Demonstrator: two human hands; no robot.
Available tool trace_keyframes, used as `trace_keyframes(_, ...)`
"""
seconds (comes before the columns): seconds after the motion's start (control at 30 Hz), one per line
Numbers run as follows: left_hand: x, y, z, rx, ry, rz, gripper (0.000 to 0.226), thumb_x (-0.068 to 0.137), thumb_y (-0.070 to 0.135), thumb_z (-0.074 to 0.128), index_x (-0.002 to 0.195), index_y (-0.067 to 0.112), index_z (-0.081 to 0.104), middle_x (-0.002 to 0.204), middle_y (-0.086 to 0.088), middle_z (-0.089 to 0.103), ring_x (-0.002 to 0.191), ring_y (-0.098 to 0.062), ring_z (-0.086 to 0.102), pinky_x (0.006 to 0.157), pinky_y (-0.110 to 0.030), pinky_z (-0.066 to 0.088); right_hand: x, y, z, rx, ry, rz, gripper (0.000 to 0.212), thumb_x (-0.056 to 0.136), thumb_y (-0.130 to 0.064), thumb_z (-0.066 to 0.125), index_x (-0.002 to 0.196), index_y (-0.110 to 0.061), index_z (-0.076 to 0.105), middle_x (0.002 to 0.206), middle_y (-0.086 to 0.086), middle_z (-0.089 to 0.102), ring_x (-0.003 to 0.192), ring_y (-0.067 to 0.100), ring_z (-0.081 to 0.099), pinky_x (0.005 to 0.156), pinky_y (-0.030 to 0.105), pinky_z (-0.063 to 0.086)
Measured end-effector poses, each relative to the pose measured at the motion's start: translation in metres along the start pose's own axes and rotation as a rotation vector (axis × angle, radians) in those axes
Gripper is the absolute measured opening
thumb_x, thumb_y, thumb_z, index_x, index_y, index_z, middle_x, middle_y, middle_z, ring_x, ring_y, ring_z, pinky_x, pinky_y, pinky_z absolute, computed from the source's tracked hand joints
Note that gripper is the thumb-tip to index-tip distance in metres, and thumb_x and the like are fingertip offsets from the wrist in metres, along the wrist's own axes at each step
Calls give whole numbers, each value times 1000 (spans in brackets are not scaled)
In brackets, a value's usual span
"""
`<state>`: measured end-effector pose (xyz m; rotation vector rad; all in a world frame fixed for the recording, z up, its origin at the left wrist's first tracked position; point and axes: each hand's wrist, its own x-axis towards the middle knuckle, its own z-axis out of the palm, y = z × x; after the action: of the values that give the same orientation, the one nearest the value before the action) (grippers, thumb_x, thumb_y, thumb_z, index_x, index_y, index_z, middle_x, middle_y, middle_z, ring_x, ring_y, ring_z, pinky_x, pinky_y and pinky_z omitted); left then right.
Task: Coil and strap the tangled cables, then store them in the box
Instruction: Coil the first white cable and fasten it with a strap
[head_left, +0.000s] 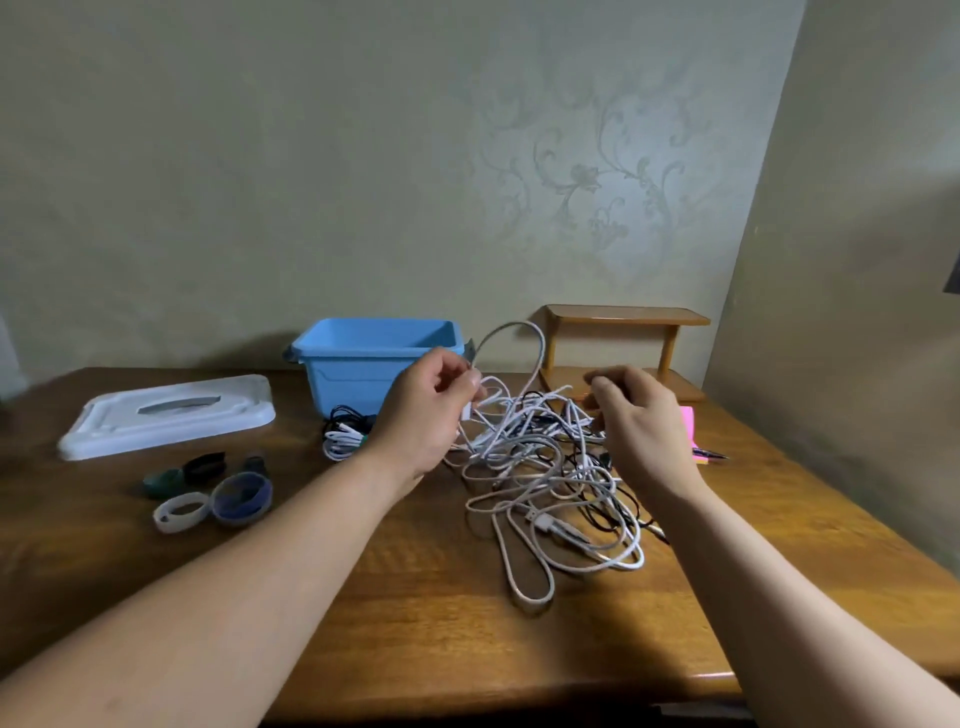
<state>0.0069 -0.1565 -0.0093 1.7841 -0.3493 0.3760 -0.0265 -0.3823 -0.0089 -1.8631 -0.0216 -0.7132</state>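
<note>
Knots could be pulled tighter if the white cable (514, 358), pinched in the left hand (423, 415), is tugged from the pile (545, 467) at middle frame; the right hand (644, 421) is curled there, grip unclear.

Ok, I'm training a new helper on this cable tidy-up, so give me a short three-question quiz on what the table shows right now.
1. True or false: the lid is on the blue box.
2. Which hand has a grip on a white cable end: A) left hand B) right hand C) neither?
3. Fill in: the small coiled cable bundle lies on the table just in front of the ____.

Key
1. False: the white lid lies on the table to the left of the box, which is open.
2. A: it pinches a white cable rising from the tangled pile.
3. blue box.
</note>
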Motion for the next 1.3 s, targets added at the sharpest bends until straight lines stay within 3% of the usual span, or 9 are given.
trace_keyframes(0.27,-3,-14,-48,-221,99,-161,17,108,-1,47,120,9,53,103,-18,75,65,-20,71,56,-32,60,-22,-38,77,69,-374,-133,30,112,-39,50,108,-22,74,97,-4,77,87,8,69,77,31,52)
trace_keyframes(0.4,-12,-40,-74,-202,164,-241,8,109,11,48,113,10,55,85,-10,70,56,-15,53,46,-26,38,-28,-38,131,-41,-422,-221,20,106,-34,61,93,-20,67,78,-5,70,70,10,61,66,33,47)
trace_keyframes(0.53,-17,-60,-91,-258,151,-253,28,115,28,46,111,9,65,68,-7,56,56,-20,49,49,-30,33,-21,-38,177,4,-349,-145,18,109,-34,56,99,-22,64,76,-4,75,65,9,71,63,34,54)
trace_keyframes(0.63,-6,-59,-93,-272,180,-226,26,114,27,49,110,9,66,78,-3,67,62,-14,60,54,-28,48,-8,-43,199,105,-256,-41,10,110,-33,55,110,-24,58,78,-1,75,54,6,68,53,27,49)
trace_keyframes(0.73,5,-63,-84,-296,167,-220,23,113,31,50,111,12,63,89,-5,69,64,-14,59,55,-29,47,-10,-36,213,100,-180,-48,7,108,-33,58,107,-26,57,81,-2,75,63,10,72,58,34,55)
trace_keyframes(0.9,13,-85,-69,-196,123,-176,50,89,75,54,101,27,60,98,1,72,94,-20,72,81,-44,57,-26,-14,212,20,-207,-195,8,105,-27,62,102,-24,69,81,-7,72,74,8,67,70,32,52)
trace_keyframes(1.0,14,-86,-70,-219,122,-136,48,102,67,48,106,22,61,100,-1,71,103,-21,72,99,-52,58,-28,-13,214,-14,-270,-281,16,107,-24,58,112,-27,73,92,-8,73,86,11,68,76,35,54)
trace_keyframes(1.2,8,-81,-73,-200,120,-80,35,110,54,45,111,22,60,98,2,68,97,-14,69,96,-42,56,-26,-11,218,-80,-293,-315,15,107,-17,58,96,-17,69,81,-4,68,76,20,63,71,46,52)
trace_keyframes(1.3,4,-82,-74,-137,145,-89,38,112,53,42,112,22,65,104,0,72,104,-15,70,97,-41,57,-28,-14,215,-92,-309,-301,13,106,-19,61,104,-20,75,84,-7,72,78,16,66,70,38,54)
